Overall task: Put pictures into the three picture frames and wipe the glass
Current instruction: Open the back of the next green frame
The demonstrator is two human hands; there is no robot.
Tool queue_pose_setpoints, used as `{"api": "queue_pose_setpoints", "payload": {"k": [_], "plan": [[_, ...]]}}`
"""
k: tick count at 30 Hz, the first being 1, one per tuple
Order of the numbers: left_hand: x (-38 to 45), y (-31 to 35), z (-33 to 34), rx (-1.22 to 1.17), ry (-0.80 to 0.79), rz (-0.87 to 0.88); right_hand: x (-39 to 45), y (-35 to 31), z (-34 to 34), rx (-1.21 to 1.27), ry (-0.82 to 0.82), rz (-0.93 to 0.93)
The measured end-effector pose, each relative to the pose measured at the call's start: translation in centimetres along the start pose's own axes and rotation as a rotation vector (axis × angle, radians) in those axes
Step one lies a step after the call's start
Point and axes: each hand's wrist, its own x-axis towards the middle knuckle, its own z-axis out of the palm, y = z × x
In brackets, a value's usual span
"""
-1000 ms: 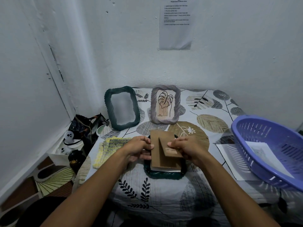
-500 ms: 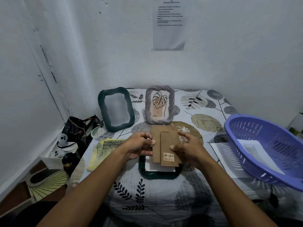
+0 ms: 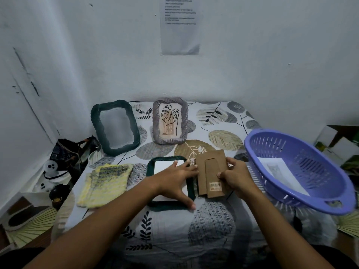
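Backing board (image 3: pixel 212 174), long axis pointing away, is pinched by the right hand (image 3: pixel 236 176) just right of the face-down green frame (image 3: pixel 169 202), where the left hand's (image 3: pixel 175 176) fingers lie spread flat on the white picture (image 3: pixel 162 167).

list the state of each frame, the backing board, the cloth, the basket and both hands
green frame: upright, no picture
grey frame: upright, leaf picture inside
flat frame: face down, back open, white sheet in it
backing board: off the frame, held
cloth: lying flat, unused
basket: tilted, paper inside
left hand: pressing the sheet
right hand: gripping the board
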Motion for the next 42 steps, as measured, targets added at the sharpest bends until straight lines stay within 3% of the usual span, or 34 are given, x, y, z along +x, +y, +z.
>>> {"api": "queue_pose_setpoints", "payload": {"k": [25, 34, 38, 42], "plan": [[-0.2, -0.6, 0.3, 0.070, -0.120, 0.006, 2.4, 1.9, 1.0, -0.632, 0.017, -0.013], [0.0, -0.5, 0.1, 0.076, -0.131, 0.006, 3.1, 2.6, 1.4, -0.727, -0.001, -0.023], [-0.6, -0.6, 0.0, -0.030, -0.033, -0.003, 2.6, 2.3, 1.4, -0.728, 0.024, -0.065], [-2.9, -1.9, -0.4, -0.263, 0.231, -0.118, 1.5, 1.0, 2.8, -0.630, 0.086, -0.244]]}}
